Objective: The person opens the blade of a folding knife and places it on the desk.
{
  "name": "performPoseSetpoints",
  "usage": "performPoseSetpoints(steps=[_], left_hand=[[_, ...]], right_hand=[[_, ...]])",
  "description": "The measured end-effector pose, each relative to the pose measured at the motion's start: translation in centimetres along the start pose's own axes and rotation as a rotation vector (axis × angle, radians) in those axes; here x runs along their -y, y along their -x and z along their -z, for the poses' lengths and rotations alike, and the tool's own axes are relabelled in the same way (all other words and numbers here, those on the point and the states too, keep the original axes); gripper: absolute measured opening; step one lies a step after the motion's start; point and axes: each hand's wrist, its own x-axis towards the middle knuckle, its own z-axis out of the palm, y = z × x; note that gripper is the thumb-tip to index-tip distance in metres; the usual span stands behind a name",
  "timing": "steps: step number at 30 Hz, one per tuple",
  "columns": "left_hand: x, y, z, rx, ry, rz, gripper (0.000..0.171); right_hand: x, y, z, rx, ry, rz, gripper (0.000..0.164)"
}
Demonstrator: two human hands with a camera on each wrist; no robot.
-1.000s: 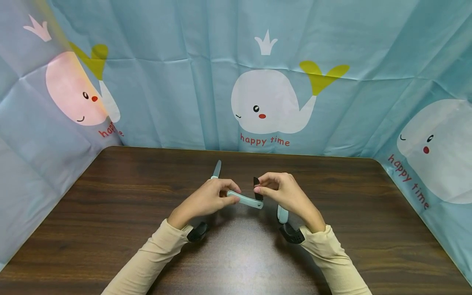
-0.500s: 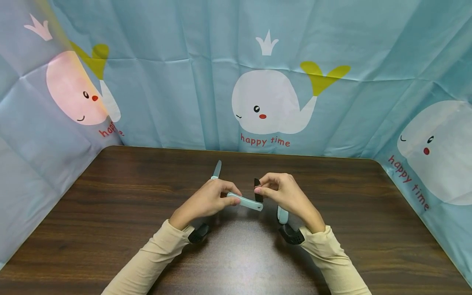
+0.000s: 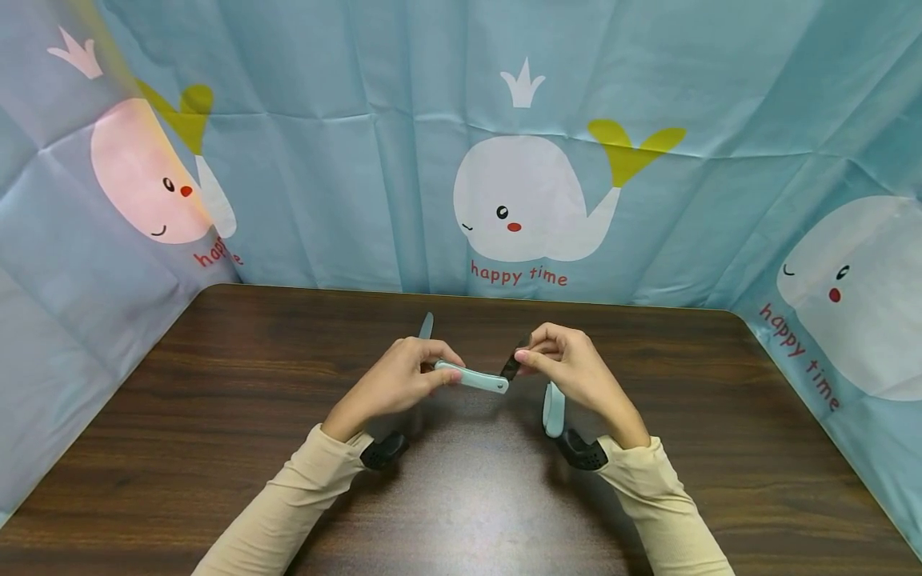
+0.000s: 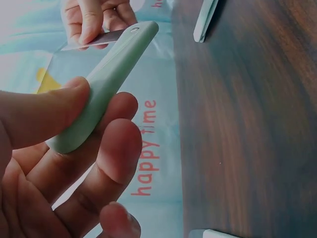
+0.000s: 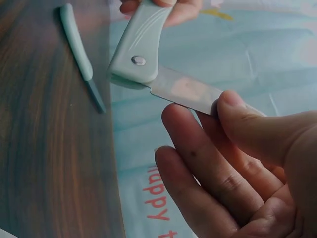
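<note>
A folding knife with a mint-green handle is held above the table, its blade swung part way out at an angle. My left hand grips the rear of the handle between thumb and fingers. With thumb and fingertips my right hand pinches the blade towards its tip; the pivot rivet lies between the two hands. Behind the left hand, a second folding knife lies on the table with its blade out. A third mint-green knife, folded, lies under the right hand.
The dark wood-grain table reaches back to a light-blue curtain printed with whales. Black wrist cameras sit under both wrists, the right one close to the folded knife.
The right hand has moved right and slightly away, swinging the blade further out from the handle. The left hand has shifted slightly left and up with the handle.
</note>
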Motion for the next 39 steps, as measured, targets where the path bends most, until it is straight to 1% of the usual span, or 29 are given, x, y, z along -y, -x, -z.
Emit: performPoseSetpoints(steps=[5,9,13,17,23,26,29,32,39], left_hand=[[-0.1,0.0,0.2,-0.004,-0.009,0.005,0.01],[-0.1,0.1,0.3,0.001,-0.024,0.015,0.009],[-0.1,0.1,0.4,0.003,-0.04,0.013,0.008],[-0.1,0.2,0.4,0.004,-0.043,0.007,0.008],[-0.2,0.2,0.3,-0.017,-0.04,-0.017,0.008],[-0.2,0.1,0.3,-0.035,-0.035,-0.026,0.008],[-0.2,0.1,0.4,-0.063,-0.027,-0.022,0.009],[-0.2,0.1,0.5,-0.094,-0.003,-0.007,0.009],[0.0,0.1,1.0,-0.136,0.069,-0.018,0.01]], right_hand=[[-0.1,-0.1,0.3,0.01,-0.002,-0.001,0.014],[-0.2,0.0,0.4,0.034,0.037,-0.005,0.015],[0.0,0.2,0.4,0.052,0.096,0.009,0.017],[0.2,0.2,0.3,0.032,0.132,0.013,0.014],[0.0,0.2,0.4,0.007,0.133,0.02,0.012],[-0.2,0.3,0.8,0.006,0.115,0.026,0.013],[-0.3,0.2,1.1,0.014,0.068,0.029,0.014],[-0.4,0.2,1.4,0.022,0.021,0.027,0.015],[-0.2,0.3,1.7,0.038,-0.049,0.008,0.016]])
